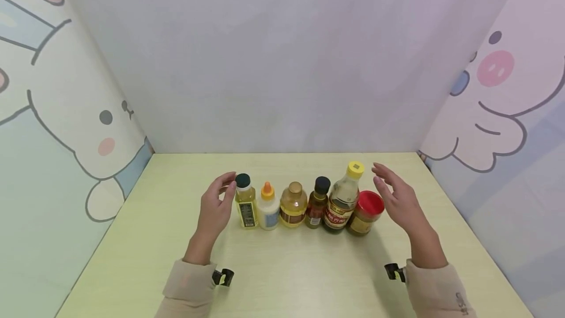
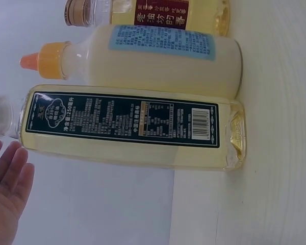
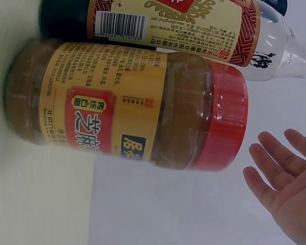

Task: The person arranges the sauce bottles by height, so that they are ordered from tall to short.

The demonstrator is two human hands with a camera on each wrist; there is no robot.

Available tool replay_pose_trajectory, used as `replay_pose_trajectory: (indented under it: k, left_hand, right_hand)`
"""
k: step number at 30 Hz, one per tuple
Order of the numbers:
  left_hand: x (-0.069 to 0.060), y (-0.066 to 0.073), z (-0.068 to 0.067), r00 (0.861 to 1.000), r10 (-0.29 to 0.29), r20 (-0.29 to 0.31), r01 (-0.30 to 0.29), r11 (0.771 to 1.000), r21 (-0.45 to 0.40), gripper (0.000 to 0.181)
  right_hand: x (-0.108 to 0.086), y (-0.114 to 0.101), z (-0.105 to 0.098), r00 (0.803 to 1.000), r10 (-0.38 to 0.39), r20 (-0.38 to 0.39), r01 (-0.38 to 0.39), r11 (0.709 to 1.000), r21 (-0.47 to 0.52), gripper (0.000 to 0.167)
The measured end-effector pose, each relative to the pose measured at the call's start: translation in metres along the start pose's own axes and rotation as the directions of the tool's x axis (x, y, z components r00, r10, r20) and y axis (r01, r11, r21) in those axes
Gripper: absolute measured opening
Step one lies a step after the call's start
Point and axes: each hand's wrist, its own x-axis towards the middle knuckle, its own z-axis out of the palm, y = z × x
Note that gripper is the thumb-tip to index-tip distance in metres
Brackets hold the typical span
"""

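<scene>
Several bottles and a jar stand upright in a row. At its left end is a square oil bottle (image 1: 247, 205) with a dark green cap; my left hand (image 1: 216, 205) is beside that cap, fingers loosely bent around nothing. In the left wrist view, the hand (image 2: 9, 191) appears apart from the oil bottle (image 2: 127, 127). A red-lidded jar of sesame paste (image 1: 364, 215) ends the row at right, its label clear in the right wrist view. My right hand (image 1: 399, 203) hovers by the red lid (image 3: 222, 117), fingers spread and holding nothing.
Between the ends stand a white squeeze bottle (image 1: 268, 210) with an orange nozzle, a round yellow bottle (image 1: 293, 205), a small dark-capped bottle (image 1: 317, 205) and a tall yellow-capped bottle (image 1: 342, 200). Cartoon-printed walls (image 1: 282, 63) border the pale table (image 1: 282, 274) at back and sides.
</scene>
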Motion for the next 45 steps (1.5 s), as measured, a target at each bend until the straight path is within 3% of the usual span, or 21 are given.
replay_pose_trajectory:
  k: [8, 22, 45]
  left_hand:
    - [-0.001, 0.001, 0.002, 1.0, 0.025, -0.004, -0.025, 0.999, -0.02, 0.03]
    - [-0.001, 0.003, 0.008, 1.0, 0.016, 0.019, -0.016, 1.0, -0.013, 0.037]
    - [0.001, 0.005, 0.017, 0.999, -0.018, -0.031, 0.017, 0.999, -0.045, 0.035]
  right_hand:
    - [-0.001, -0.008, 0.004, 1.0, -0.023, -0.005, 0.023, 1.0, 0.018, 0.048]
    - [0.003, -0.019, 0.016, 0.997, -0.067, -0.024, 0.069, 0.995, 0.075, 0.046]
    - [0.008, -0.03, 0.025, 0.995, -0.07, -0.067, 0.082, 0.977, 0.198, 0.042]
